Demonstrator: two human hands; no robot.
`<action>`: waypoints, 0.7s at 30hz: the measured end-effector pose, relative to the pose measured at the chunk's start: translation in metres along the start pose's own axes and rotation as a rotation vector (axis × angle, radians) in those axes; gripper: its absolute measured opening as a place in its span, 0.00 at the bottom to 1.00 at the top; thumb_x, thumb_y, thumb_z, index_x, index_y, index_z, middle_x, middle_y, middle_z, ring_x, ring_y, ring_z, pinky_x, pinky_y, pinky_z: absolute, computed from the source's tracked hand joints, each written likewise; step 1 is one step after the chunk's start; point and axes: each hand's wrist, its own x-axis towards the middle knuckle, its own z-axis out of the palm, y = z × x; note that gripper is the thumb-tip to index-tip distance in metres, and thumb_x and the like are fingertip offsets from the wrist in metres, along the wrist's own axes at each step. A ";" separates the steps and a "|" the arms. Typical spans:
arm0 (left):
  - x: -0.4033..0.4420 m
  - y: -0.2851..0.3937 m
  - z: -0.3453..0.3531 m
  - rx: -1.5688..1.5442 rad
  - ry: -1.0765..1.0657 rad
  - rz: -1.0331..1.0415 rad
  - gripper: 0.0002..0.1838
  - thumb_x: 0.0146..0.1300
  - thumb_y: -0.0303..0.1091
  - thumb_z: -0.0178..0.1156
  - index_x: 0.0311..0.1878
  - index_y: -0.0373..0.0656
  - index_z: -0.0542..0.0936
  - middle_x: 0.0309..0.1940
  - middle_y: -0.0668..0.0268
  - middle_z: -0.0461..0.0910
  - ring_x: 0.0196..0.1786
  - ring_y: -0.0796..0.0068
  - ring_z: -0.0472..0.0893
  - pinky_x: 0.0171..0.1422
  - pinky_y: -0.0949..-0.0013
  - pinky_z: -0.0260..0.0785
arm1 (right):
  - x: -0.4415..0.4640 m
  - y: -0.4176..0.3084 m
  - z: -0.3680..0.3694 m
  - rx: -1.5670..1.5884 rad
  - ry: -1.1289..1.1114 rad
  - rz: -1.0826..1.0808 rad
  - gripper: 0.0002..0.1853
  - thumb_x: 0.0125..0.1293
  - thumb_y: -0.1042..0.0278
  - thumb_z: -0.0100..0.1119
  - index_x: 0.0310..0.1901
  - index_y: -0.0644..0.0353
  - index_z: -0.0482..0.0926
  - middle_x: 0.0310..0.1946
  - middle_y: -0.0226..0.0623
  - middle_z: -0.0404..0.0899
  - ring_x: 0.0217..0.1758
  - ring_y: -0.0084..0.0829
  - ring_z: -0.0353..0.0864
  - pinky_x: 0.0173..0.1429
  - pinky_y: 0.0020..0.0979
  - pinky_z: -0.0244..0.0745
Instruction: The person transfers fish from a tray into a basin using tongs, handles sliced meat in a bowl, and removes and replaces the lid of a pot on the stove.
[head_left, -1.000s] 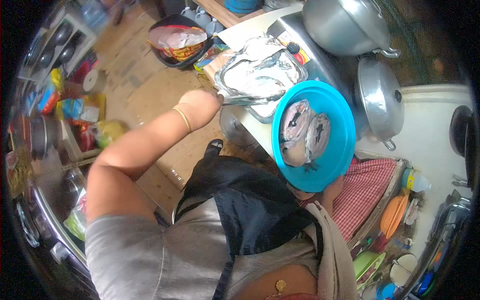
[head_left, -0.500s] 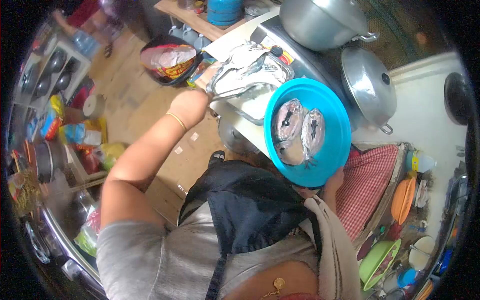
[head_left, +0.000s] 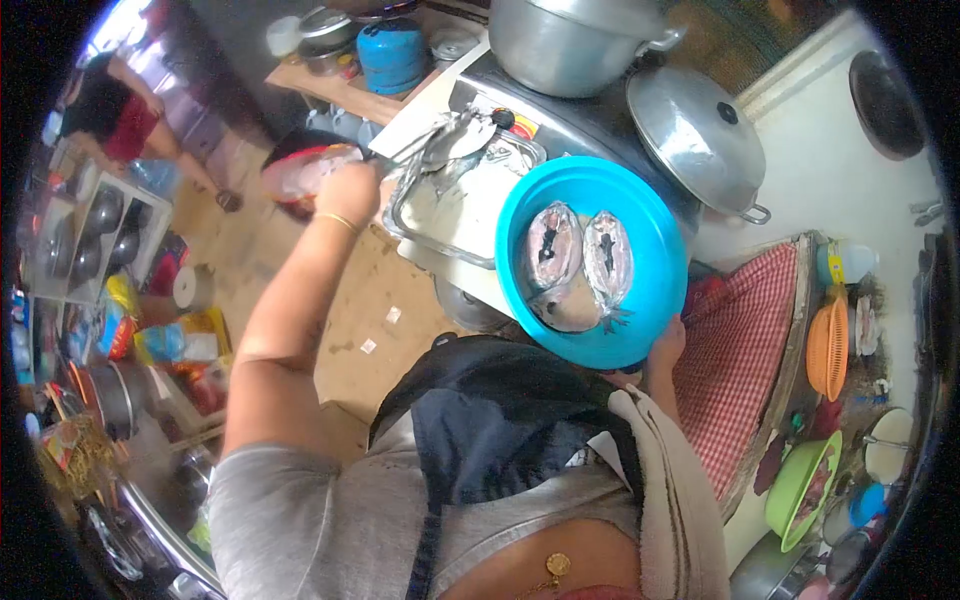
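Observation:
My left hand (head_left: 350, 190) is closed on a thin metal utensil (head_left: 400, 152); its exact kind is not clear. The utensil reaches to silvery fish (head_left: 455, 145) at the far side of a metal tray (head_left: 440, 250), whose bottom is coated in white powder. My right hand (head_left: 668, 345) grips the lower right side of a blue basin (head_left: 518, 325), its fingers partly hidden beneath. Two split fish (head_left: 553, 247) with dark strips down the middle lie in the basin, with another fish piece (head_left: 567, 308) below them.
A large pot (head_left: 570, 45) and a lidded pan (head_left: 695, 145) stand on the stove beyond the basin. Red checked cloth (head_left: 745, 370) hangs at the right, near an orange basket (head_left: 827, 345) and green bowl (head_left: 805, 490). Another person (head_left: 130, 120) stands far left.
My left hand has moved up and away with the utensil, and the fish have shifted toward the tray's far side, baring more powder. The view has shifted; the right hand keeps its hold.

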 end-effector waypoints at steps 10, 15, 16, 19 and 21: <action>-0.035 0.035 -0.018 -0.134 0.058 0.005 0.18 0.63 0.32 0.55 0.56 0.38 0.76 0.43 0.45 0.82 0.44 0.47 0.84 0.49 0.51 0.77 | -0.030 -0.102 -0.016 0.238 -0.002 0.202 0.25 0.77 0.50 0.45 0.44 0.69 0.78 0.36 0.37 0.78 0.38 0.29 0.74 0.47 0.35 0.70; -0.071 0.077 -0.066 -0.414 0.094 0.057 0.15 0.59 0.30 0.60 0.50 0.39 0.78 0.34 0.48 0.82 0.40 0.47 0.83 0.45 0.51 0.74 | -0.029 -0.085 -0.002 0.512 0.083 0.244 0.21 0.77 0.53 0.48 0.41 0.66 0.78 0.34 0.32 0.77 0.37 0.25 0.73 0.45 0.33 0.70; -0.078 0.086 -0.068 -0.461 0.066 0.104 0.15 0.59 0.31 0.61 0.50 0.39 0.79 0.33 0.49 0.82 0.38 0.48 0.82 0.44 0.53 0.74 | -0.031 -0.088 0.002 0.528 0.103 0.237 0.20 0.77 0.53 0.48 0.40 0.66 0.78 0.33 0.30 0.76 0.36 0.24 0.73 0.44 0.32 0.70; -0.087 0.106 -0.055 -0.702 -0.168 0.172 0.18 0.61 0.35 0.64 0.52 0.38 0.79 0.28 0.55 0.81 0.27 0.61 0.80 0.37 0.63 0.73 | -0.020 -0.042 0.013 0.325 0.115 0.143 0.20 0.77 0.54 0.48 0.39 0.65 0.79 0.31 0.28 0.76 0.35 0.22 0.72 0.43 0.30 0.69; -0.104 0.148 -0.080 -0.869 -0.521 0.063 0.16 0.66 0.36 0.61 0.52 0.37 0.78 0.27 0.64 0.79 0.23 0.75 0.77 0.28 0.69 0.71 | -0.016 -0.030 0.021 0.453 0.132 0.183 0.19 0.77 0.56 0.48 0.39 0.65 0.79 0.30 0.26 0.76 0.34 0.20 0.71 0.42 0.27 0.68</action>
